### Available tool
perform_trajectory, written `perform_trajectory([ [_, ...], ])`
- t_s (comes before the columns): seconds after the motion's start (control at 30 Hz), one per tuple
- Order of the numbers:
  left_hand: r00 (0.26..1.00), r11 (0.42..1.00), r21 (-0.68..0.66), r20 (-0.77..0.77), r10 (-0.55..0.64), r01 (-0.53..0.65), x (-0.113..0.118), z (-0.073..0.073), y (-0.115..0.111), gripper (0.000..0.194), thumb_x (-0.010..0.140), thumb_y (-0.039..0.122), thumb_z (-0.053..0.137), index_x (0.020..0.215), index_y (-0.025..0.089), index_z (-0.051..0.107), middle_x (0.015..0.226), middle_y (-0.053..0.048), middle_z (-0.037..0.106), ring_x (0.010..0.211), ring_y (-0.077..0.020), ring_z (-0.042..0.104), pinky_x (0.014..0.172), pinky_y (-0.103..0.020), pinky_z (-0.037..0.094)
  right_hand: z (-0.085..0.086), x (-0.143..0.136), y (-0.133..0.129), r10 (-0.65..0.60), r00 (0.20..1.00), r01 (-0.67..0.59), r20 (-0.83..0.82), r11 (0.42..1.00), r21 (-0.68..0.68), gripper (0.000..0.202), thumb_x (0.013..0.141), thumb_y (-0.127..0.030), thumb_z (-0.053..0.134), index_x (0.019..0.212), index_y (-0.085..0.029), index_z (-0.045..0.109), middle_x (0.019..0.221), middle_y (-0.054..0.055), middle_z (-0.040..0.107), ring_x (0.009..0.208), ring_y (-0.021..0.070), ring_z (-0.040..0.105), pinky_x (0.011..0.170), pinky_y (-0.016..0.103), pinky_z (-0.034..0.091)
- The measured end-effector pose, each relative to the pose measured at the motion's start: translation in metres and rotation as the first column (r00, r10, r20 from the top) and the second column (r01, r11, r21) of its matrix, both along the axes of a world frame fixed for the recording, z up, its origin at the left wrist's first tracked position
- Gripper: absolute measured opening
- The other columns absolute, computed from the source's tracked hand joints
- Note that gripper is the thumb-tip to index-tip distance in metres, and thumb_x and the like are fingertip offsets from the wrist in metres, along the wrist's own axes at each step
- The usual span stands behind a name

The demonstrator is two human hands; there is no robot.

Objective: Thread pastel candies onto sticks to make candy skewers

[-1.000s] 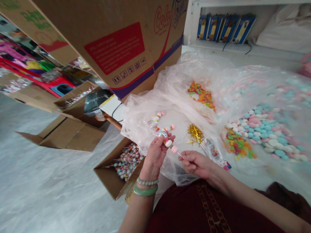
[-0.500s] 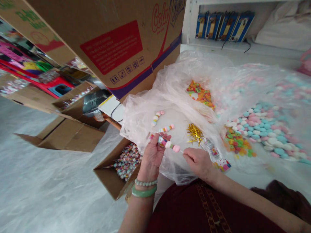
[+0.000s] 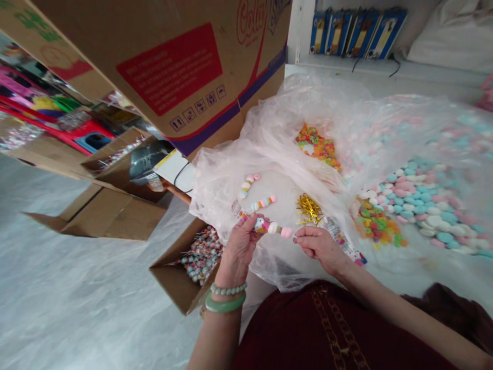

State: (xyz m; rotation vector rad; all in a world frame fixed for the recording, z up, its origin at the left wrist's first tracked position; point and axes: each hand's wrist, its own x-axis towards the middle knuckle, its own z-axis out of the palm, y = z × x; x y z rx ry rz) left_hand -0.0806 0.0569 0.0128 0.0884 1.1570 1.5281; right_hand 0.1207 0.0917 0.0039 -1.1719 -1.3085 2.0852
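Observation:
My left hand (image 3: 242,241) is closed around a printed candy bag (image 3: 262,224), with marshmallows (image 3: 279,229) on a stick sticking out of its right end. The fingers of my right hand (image 3: 318,244) pinch the white stick end just right of the pink marshmallow. Behind my left hand, two marshmallow skewers (image 3: 250,185) (image 3: 264,202) lie on the plastic sheet. A bundle of gold ties (image 3: 309,209) sits beyond my right hand, and printed bags (image 3: 341,239) lie partly behind that hand.
Ring gummies (image 3: 318,148) lie farther back, more gummies (image 3: 379,223) and loose marshmallows (image 3: 423,200) to the right. A cardboard box (image 3: 173,282) of wrapped skewers stands at the lower left. A large carton (image 3: 181,67) rises behind; the plastic sheet (image 3: 231,164) is rumpled.
The bag and marshmallows have shifted slightly right, with more of the bag's left end showing. My right hand has moved a little right and up, still at the stick.

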Motion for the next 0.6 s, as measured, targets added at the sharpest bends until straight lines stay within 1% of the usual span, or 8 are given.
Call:
perform_trajectory([
  [0.13, 0.999, 0.997, 0.073, -0.006, -0.039, 0.039, 0.006, -0.002, 0.001, 0.021, 0.076, 0.028, 0.071, 0.079, 0.008, 0.066, 0.074, -0.008, 0.069, 0.067, -0.0174, 0.067, 0.065, -0.028, 0.056, 0.003, -0.004, -0.003, 0.007, 0.987, -0.052, 0.16, 0.96, 0.276, 0.017, 0.073, -0.027, 0.058, 0.06, -0.017, 0.055, 0.05, -0.006, 0.04, 0.05, 0.0081, 0.035, 0.049, 0.023, 0.024],
  [0.2, 0.999, 0.994, 0.093, 0.001, -0.049, 0.049, 0.011, 0.001, 0.002, 0.023, 0.075, 0.031, 0.072, 0.08, 0.008, 0.066, 0.073, -0.008, 0.069, 0.07, -0.0193, 0.068, 0.066, -0.029, 0.056, 0.004, -0.008, -0.008, 0.034, 0.983, -0.088, 0.182, 0.95, 0.301, 0.015, 0.072, -0.025, 0.059, 0.059, -0.017, 0.056, 0.051, -0.006, 0.041, 0.051, 0.0082, 0.037, 0.05, 0.023, 0.024],
  [0.27, 0.999, 0.994, 0.099, 0.013, -0.041, 0.039, 0.015, 0.004, 0.003, 0.021, 0.076, 0.029, 0.071, 0.079, 0.009, 0.066, 0.073, -0.008, 0.069, 0.07, -0.0193, 0.068, 0.069, -0.031, 0.057, 0.003, -0.01, -0.012, 0.082, 0.993, -0.095, 0.087, 0.984, 0.148, 0.012, 0.071, -0.025, 0.06, 0.062, -0.017, 0.057, 0.049, -0.007, 0.041, 0.047, 0.0071, 0.034, 0.046, 0.022, 0.022],
  [0.33, 0.998, 0.995, 0.094, 0.043, -0.046, 0.042, 0.016, 0.006, 0.002, 0.017, 0.078, 0.026, 0.069, 0.077, 0.01, 0.066, 0.072, -0.007, 0.069, 0.07, -0.0183, 0.068, 0.073, -0.034, 0.058, -0.001, -0.01, -0.013, 0.109, 0.986, -0.127, -0.127, 0.982, -0.142, 0.01, 0.071, -0.026, 0.062, 0.069, -0.017, 0.059, 0.045, -0.009, 0.038, 0.04, 0.0054, 0.027, 0.041, 0.021, 0.016],
  [0.4, 0.994, 0.996, 0.074, 0.094, -0.057, 0.05, 0.015, 0.007, 0.002, 0.017, 0.081, 0.025, 0.065, 0.075, 0.009, 0.065, 0.072, -0.007, 0.069, 0.07, -0.018, 0.067, 0.075, -0.035, 0.058, -0.007, -0.007, -0.012, 0.053, 0.941, -0.194, -0.335, 0.895, -0.401, 0.013, 0.07, -0.026, 0.065, 0.075, -0.016, 0.059, 0.041, -0.011, 0.032, 0.036, 0.0037, 0.017, 0.038, 0.02, 0.012],
  [0.43, 0.991, 0.997, 0.059, 0.12, -0.054, 0.048, 0.014, 0.006, 0.001, 0.018, 0.084, 0.025, 0.062, 0.075, 0.009, 0.065, 0.072, -0.008, 0.069, 0.07, -0.018, 0.067, 0.076, -0.035, 0.058, -0.01, -0.005, -0.01, 0.019, 0.915, -0.229, -0.403, 0.846, -0.482, 0.014, 0.07, -0.025, 0.066, 0.076, -0.015, 0.059, 0.04, -0.013, 0.03, 0.035, 0.0029, 0.014, 0.038, 0.02, 0.012],
  [0.5, 0.989, 0.999, 0.029, 0.147, -0.021, 0.017, 0.011, 0.005, 0.002, 0.02, 0.087, 0.024, 0.057, 0.077, 0.008, 0.064, 0.073, -0.009, 0.069, 0.07, -0.0181, 0.068, 0.075, -0.036, 0.058, -0.015, -0.002, -0.007, -0.026, 0.886, -0.268, -0.463, 0.787, -0.555, 0.015, 0.07, -0.023, 0.068, 0.077, -0.013, 0.059, 0.04, -0.013, 0.031, 0.034, 0.0017, 0.011, 0.036, 0.018, 0.013],
  [0.6, 0.99, 0.999, 0.015, 0.137, 0.041, -0.043, 0.01, 0.005, 0.003, 0.019, 0.088, 0.023, 0.055, 0.081, 0.008, 0.064, 0.076, -0.009, 0.069, 0.069, -0.0183, 0.068, 0.077, -0.037, 0.058, -0.017, 0.0, -0.004, -0.022, 0.887, -0.271, -0.462, 0.784, -0.558, 0.015, 0.071, -0.021, 0.069, 0.079, -0.012, 0.059, 0.042, -0.011, 0.037, 0.033, 0.0004, 0.014, 0.035, 0.017, 0.011],
])
